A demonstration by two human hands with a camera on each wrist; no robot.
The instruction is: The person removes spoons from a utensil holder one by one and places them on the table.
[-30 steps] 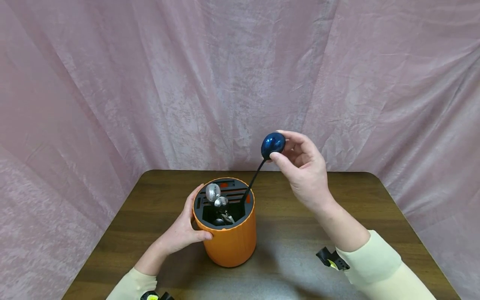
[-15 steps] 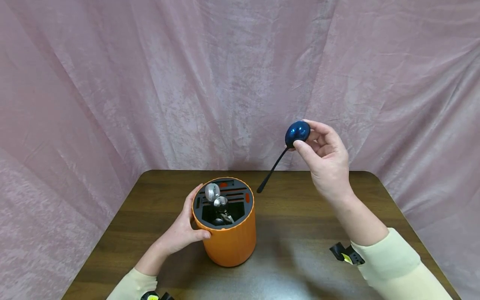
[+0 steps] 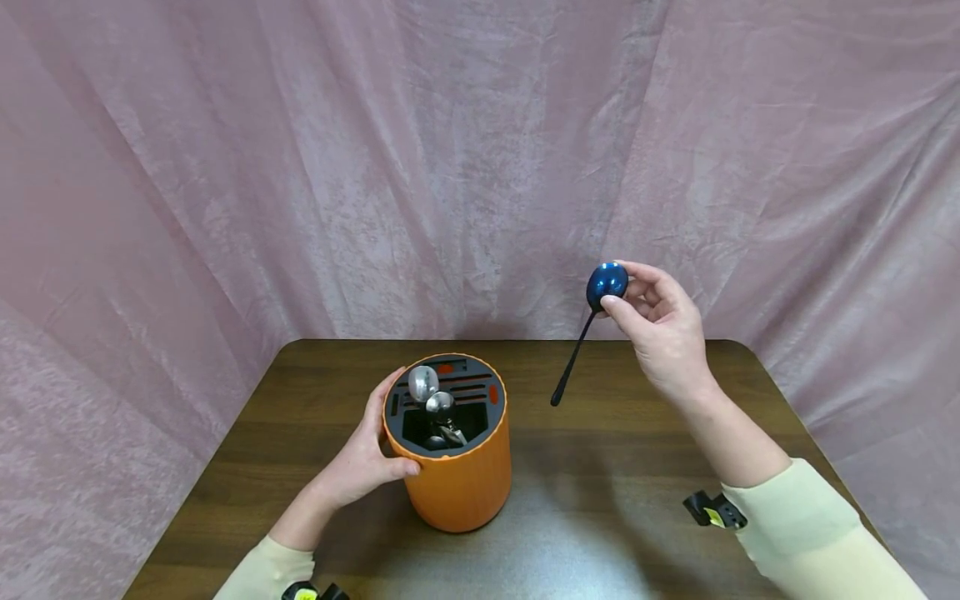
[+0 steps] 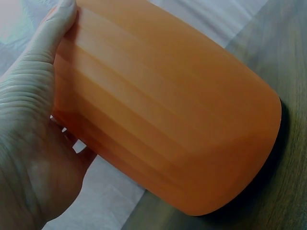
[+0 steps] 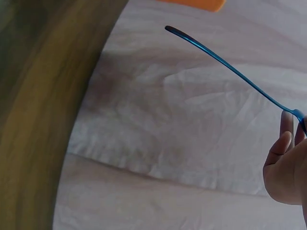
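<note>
My right hand (image 3: 667,329) pinches a shiny blue spoon (image 3: 607,283) by its bowl, its thin dark handle slanting down to the left above the table. In the right wrist view the spoon's handle (image 5: 230,67) shows blue along its length. My left hand (image 3: 366,454) grips an orange cylindrical utensil holder (image 3: 468,483) around its left side, thumb in front near the rim. The holder's dark slotted top has a large opening, from which silver spoons (image 3: 423,383) stick out. In the left wrist view the orange wall (image 4: 168,110) fills most of the picture.
The holder stands on a brown wooden table (image 3: 337,375). A pink velvety curtain (image 3: 465,167) hangs behind the table and at both sides. Dark wrist devices (image 3: 716,510) sit at the pale sleeves (image 3: 798,508).
The blue spoon's handle has come out of the holder. My right hand has carried it to the right, up, then slightly down. My left hand has stayed on the holder.
</note>
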